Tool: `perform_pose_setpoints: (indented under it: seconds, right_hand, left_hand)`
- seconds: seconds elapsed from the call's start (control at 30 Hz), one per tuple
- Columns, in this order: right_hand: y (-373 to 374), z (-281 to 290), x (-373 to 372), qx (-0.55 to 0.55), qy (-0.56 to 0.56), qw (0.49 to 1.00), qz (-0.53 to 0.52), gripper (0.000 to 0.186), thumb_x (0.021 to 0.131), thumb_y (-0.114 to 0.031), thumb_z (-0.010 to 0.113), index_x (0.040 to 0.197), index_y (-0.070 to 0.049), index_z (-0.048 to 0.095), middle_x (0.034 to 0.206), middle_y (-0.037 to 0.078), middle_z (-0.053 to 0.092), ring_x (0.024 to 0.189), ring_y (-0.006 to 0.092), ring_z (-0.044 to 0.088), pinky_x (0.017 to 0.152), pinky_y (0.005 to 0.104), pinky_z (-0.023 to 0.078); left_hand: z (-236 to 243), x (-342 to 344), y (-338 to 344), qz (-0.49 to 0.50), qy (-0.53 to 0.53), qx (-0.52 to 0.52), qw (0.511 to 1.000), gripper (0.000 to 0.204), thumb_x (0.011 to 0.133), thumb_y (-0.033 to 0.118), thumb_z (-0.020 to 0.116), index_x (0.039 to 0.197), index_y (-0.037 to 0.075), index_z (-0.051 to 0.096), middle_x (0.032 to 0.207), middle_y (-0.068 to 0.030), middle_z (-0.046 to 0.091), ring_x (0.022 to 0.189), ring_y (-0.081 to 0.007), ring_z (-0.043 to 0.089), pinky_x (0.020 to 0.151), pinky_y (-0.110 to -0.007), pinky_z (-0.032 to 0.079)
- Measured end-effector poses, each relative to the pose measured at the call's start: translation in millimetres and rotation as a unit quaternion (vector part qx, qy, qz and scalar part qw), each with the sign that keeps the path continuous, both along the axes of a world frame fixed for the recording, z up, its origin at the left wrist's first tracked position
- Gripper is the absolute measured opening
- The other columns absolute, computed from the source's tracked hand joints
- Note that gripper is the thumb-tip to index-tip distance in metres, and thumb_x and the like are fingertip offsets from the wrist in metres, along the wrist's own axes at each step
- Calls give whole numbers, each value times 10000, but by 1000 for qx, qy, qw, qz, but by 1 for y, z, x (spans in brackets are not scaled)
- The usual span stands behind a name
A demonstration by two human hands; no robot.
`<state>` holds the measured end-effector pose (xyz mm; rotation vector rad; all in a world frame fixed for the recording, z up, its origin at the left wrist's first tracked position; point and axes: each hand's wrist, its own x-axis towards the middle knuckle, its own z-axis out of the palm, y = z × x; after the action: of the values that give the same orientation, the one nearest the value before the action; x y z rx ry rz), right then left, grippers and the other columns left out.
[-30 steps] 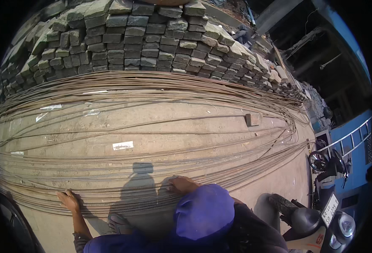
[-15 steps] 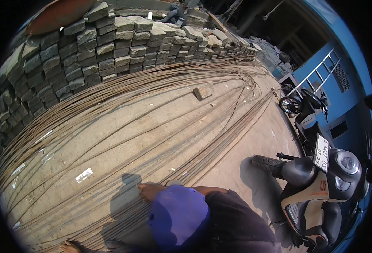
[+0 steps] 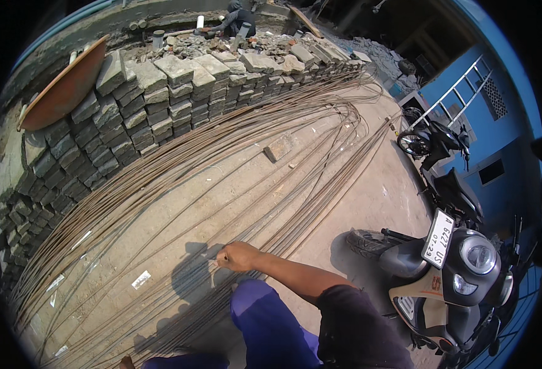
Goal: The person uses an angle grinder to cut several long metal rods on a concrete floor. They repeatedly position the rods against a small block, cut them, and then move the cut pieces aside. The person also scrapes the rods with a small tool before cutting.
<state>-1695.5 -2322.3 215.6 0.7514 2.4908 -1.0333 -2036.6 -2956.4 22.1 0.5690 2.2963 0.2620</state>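
Observation:
My right hand [image 3: 237, 256] reaches across from the right with its fingers curled closed, above the long steel rods [image 3: 215, 215]. What it grips, if anything, is too small to make out. The rods are thin, brown and grey. They lie in a long looped bundle over the ground, curving round at the far right. Of my left hand [image 3: 126, 363] only a sliver shows at the lower edge, near the closest rods, and its fingers are hidden. My knee in purple trousers [image 3: 258, 307] is bent just below the right hand.
A stacked wall of grey stone blocks [image 3: 160, 111] borders the rods, with an orange wheelbarrow tray [image 3: 68, 86] on it. One loose block [image 3: 279, 147] lies among the rods. Motorbikes [image 3: 443, 277] stand at right, near a ladder [image 3: 455, 101]. A person [image 3: 237, 21] crouches beyond the wall.
The view has shifted, showing more of the wall and the crouching person. My right forearm now shows fully, stretched out over the rods. My left hand has slipped mostly below the lower edge.

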Motion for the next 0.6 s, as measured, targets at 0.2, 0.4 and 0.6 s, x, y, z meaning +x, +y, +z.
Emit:
perform_pose_setpoints:
  seconds: [0.2, 0.4, 0.6]
  right_hand:
    - [-83, 57, 214, -14, -271, 928, -256, 479, 982, -453, 529, 1218, -85, 725, 1273, 195, 695, 1221, 406, 633, 1035, 477, 518]
    - [-249, 233, 408, -251, -368, 818, -364, 467, 986, -480, 533, 1018, -86, 783, 921, 82, 784, 781, 210, 763, 773, 369, 623]
    - [-268, 350, 462, -352, -235, 665, -615, 428, 1010, -418, 526, 1093, -54, 735, 1017, 47, 787, 793, 193, 754, 773, 364, 607]
  left_hand:
    - [132, 63, 174, -2, -109, 227, 968, 405, 1054, 434, 585, 865, 82, 646, 679, 43, 503, 592, -62, 431, 525, -258, 354]
    - [342, 160, 341, -97, -266, 146, 948, 386, 1072, 331, 514, 1152, 14, 721, 983, -101, 750, 919, -213, 702, 846, -353, 537]
    - [447, 171, 487, -324, -228, 4, 918, 583, 988, 523, 540, 1233, 22, 712, 1206, -228, 723, 1185, -339, 673, 1041, -398, 488]
